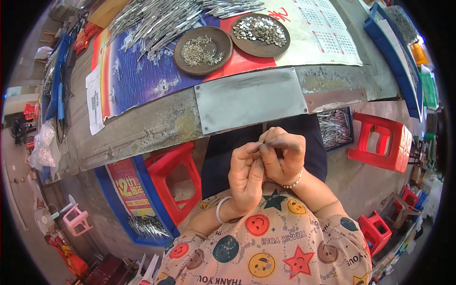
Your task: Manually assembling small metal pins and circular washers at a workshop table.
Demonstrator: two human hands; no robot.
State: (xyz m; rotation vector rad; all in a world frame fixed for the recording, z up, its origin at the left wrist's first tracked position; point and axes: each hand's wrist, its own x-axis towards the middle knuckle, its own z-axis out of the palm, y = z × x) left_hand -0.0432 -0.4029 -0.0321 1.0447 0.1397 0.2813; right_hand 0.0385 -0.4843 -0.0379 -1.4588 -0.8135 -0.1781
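My left hand and my right hand are raised together in front of my chest, just below the workbench edge. Both pinch a thin metal strip between their fingertips; only its narrow upper end shows above the fingers. A white bangle sits on my left wrist and a bead bracelet on my right. On the bench above lie a brown dish of small bent metal clips, a brown dish of small round metal pieces, and a heap of long metal strips.
A bare metal plate is screwed to the bench edge. Red plastic stools stand at left and right. Blue trays of metal parts sit on the floor and under the bench.
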